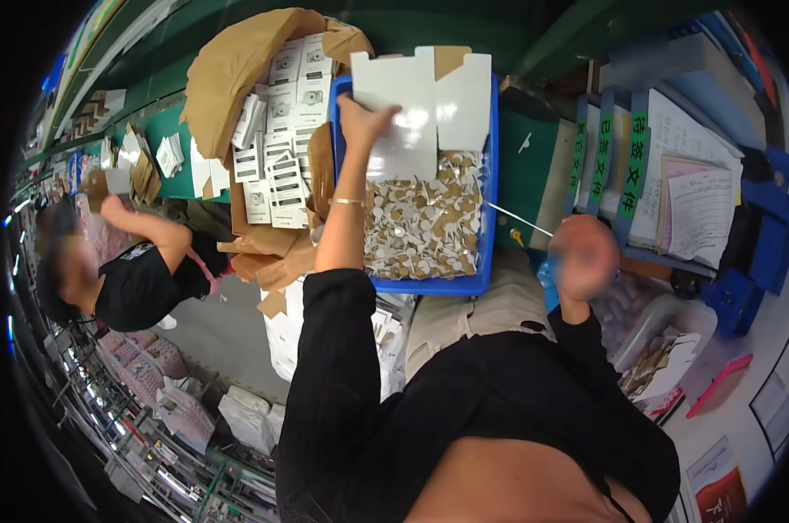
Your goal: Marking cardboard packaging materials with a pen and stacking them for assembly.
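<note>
A blue bin (491,218) stands in front of me, holding many small white and brown cardboard scraps (421,231). In its far part, a flat white cardboard sheet (412,152) lies over the scraps, with a second white sheet (464,105) to its right. My left hand (367,124) grips the first sheet near its left edge, thumb across the face; some fingers are hidden. Right of the bin, my right hand (584,257) looks closed but blurred. A thin white rod (518,219) runs from this hand to the bin's right rim.
An opened brown paper-lined carton (238,196) of small white boxes (281,131) stands left of the bin. Document holders (604,161) and papers (695,209) are at right, above a clear tub (669,344) of scraps. Another person (137,283) works at far left.
</note>
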The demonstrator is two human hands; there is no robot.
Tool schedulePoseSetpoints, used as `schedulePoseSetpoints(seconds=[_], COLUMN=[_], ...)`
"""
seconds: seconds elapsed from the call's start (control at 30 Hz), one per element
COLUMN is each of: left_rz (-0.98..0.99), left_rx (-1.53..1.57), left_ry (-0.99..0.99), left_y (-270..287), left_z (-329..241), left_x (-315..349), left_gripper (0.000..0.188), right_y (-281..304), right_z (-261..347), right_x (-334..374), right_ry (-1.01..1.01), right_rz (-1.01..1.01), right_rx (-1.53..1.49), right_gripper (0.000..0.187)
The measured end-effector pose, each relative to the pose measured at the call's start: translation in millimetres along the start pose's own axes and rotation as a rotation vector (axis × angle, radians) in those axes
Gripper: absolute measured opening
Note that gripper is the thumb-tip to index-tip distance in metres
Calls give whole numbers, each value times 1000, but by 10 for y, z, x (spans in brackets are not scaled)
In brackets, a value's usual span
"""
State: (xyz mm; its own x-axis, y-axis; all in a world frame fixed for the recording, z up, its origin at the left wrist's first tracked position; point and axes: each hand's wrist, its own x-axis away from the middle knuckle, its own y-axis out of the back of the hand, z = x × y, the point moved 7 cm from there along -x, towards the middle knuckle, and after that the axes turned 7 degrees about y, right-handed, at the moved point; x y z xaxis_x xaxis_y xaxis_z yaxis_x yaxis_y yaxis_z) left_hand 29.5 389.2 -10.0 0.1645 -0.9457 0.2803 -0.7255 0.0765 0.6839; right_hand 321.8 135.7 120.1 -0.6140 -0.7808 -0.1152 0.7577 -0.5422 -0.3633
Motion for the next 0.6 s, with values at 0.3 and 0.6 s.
schedulePoseSetpoints(seconds=[0.3,0.6], left_rz=[-88,-233], left_rx=[1330,1366], left_ry=[244,706], left_y=[485,-630], left_z=[22,1027], left_x=[1138,2498], left_gripper=[43,49], right_y=[294,82], right_z=[-208,-831], right_x=[-38,282], right_ry=[-79,-286], right_rz=[15,212], right_rx=[-108,369], right_gripper=[48,19])
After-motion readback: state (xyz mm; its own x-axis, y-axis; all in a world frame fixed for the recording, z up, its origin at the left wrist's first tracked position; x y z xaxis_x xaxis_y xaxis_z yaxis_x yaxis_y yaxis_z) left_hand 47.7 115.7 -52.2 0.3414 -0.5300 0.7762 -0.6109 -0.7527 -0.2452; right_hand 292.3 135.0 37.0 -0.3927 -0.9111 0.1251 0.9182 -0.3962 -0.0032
